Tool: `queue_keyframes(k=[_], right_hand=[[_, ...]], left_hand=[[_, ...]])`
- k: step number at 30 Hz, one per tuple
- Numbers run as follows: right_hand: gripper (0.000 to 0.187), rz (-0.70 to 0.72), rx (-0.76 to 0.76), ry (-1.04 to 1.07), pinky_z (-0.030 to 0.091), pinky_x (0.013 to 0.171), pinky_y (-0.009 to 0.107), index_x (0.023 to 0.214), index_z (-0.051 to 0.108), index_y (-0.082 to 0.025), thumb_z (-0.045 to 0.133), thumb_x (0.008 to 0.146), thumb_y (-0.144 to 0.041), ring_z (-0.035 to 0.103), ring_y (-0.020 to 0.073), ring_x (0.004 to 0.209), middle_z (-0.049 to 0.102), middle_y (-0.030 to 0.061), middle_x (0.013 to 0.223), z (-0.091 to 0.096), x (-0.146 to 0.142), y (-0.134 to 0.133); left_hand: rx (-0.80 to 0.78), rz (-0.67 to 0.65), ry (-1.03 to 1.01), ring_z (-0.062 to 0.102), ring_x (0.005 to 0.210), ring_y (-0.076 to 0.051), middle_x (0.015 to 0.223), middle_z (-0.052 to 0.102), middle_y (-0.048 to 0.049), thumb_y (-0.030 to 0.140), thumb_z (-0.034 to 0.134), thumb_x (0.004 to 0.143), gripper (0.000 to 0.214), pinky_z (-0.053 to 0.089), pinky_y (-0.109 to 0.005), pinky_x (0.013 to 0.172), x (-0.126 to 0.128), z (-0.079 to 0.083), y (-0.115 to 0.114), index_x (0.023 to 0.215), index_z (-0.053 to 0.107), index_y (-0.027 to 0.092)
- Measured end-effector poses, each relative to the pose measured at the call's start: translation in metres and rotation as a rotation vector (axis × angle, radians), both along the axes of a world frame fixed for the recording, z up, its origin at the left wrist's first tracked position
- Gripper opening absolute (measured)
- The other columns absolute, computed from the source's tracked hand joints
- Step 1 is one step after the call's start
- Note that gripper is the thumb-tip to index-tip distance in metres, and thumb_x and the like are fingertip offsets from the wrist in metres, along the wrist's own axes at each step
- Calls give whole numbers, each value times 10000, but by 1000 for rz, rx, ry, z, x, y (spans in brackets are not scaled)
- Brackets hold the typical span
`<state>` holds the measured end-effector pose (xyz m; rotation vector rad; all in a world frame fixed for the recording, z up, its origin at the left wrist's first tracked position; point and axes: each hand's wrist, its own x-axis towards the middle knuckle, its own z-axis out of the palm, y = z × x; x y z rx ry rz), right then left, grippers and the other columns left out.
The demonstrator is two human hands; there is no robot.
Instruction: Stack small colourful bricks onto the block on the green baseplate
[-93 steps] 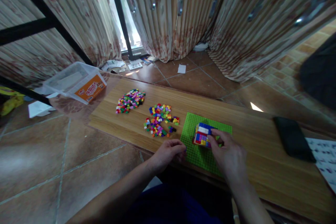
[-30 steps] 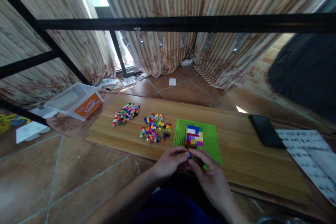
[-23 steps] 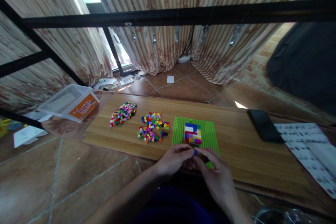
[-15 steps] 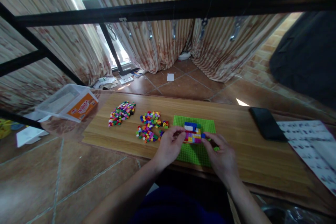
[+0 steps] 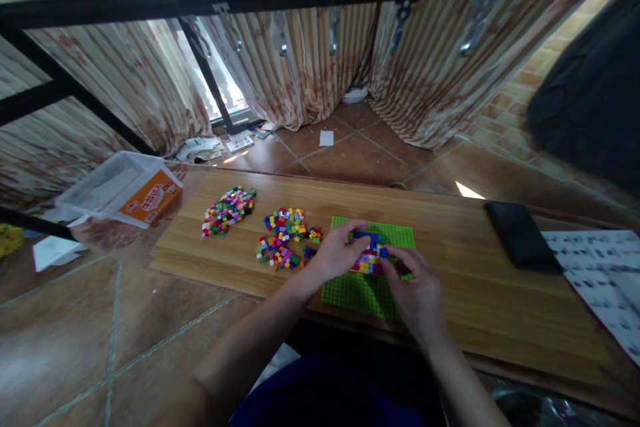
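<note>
A small block of joined toy bricks (image 5: 369, 267), in blue, white, yellow, red and purple, rests on a green studded baseplate (image 5: 367, 297). My left hand (image 5: 344, 255) is closed around its left and back side, thumb and fingers on the blue part, hiding much of it. At its right edge, the thumb and forefinger of my right hand (image 5: 417, 283) pinch at a small blue brick (image 5: 383, 251). Whether that brick is fixed to the block I cannot tell.
Left of the baseplate lie two heaps of loose bricks, a nearer pile (image 5: 284, 240) and a farther pile (image 5: 230, 208), on the wooden table (image 5: 465, 293). A clear plastic box (image 5: 90, 203) stands at the left end. A black phone (image 5: 520, 237) and a printed sheet (image 5: 595, 273) lie at right.
My left hand has moved up and right, from the block's left edge over its back part, covering the white and blue bricks. My right hand stays at the right edge. The view has tilted slightly.
</note>
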<state>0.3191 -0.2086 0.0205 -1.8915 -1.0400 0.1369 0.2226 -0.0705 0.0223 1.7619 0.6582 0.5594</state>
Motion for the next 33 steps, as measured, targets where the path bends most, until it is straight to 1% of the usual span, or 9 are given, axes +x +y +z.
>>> queue_keyframes(k=[5, 15, 18, 21, 25, 27, 29, 31, 33], right_hand=[[246, -7, -15, -1, 517, 745, 346, 987, 707, -196, 587, 858, -368, 635, 189, 797, 692, 66, 938, -2, 1, 2], [256, -46, -13, 67, 523, 740, 345, 961, 716, -198, 611, 837, -396, 636, 182, 773, 700, 67, 925, 1, -3, 1], [266, -78, 49, 205, 527, 781, 365, 966, 721, -201, 638, 816, -405, 648, 190, 809, 714, 66, 937, -1, -4, -2], [264, -86, 165, 470, 526, 809, 382, 970, 727, -201, 688, 783, -383, 657, 191, 822, 725, 60, 922, -2, -6, -6], [208, -33, 294, 753, 511, 701, 298, 944, 746, -238, 736, 754, -321, 600, 122, 681, 697, 7, 791, 3, -10, -10], [199, 7, 334, 817, 499, 669, 281, 948, 750, -265, 739, 753, -301, 579, 105, 654, 697, -1, 801, 9, -13, -12], [196, 45, 350, 836, 504, 664, 294, 957, 750, -281, 730, 763, -293, 582, 109, 650, 700, 3, 812, 16, -17, -14], [195, 88, 340, 826, 517, 665, 312, 972, 747, -284, 714, 781, -300, 591, 120, 654, 696, 11, 805, 20, -20, -16], [198, 121, 327, 822, 527, 660, 318, 984, 745, -280, 702, 794, -315, 602, 129, 664, 696, 22, 813, 23, -22, -18]], left_hand=[[-160, -75, -22, 633, 784, -153, 887, 703, -31, 227, 585, 823, 247, 510, -260, 747, 5, -6, -1, 1043, 675, 156], [-236, -32, -46, 597, 704, -133, 801, 677, -13, 214, 592, 801, 215, 492, -243, 690, 7, -8, -5, 984, 691, 161], [-231, -23, -53, 602, 722, -135, 818, 685, -16, 207, 592, 802, 207, 490, -244, 706, 7, -8, -6, 976, 693, 161], [-233, -18, -67, 608, 734, -134, 829, 688, -19, 198, 590, 805, 201, 489, -247, 726, 8, -7, -6, 972, 691, 156], [-216, -32, -59, 615, 725, -140, 823, 686, -25, 201, 583, 820, 228, 498, -263, 726, 7, -7, -8, 1020, 677, 144], [-164, 4, -53, 633, 783, -156, 882, 696, -40, 211, 589, 826, 278, 510, -287, 771, 4, -5, -8, 1087, 656, 145], [-65, 78, -72, 637, 941, -185, 1032, 694, -66, 236, 602, 835, 330, 496, -325, 890, -1, 0, -10, 1155, 626, 161], [24, 141, -118, 598, 1092, -201, 1171, 657, -75, 275, 602, 854, 343, 445, -347, 1000, -9, 8, -14, 1186, 610, 188], [44, 153, -173, 590, 1110, -199, 1179, 652, -70, 310, 584, 878, 314, 435, -340, 1016, -18, 20, -20, 1171, 616, 200]])
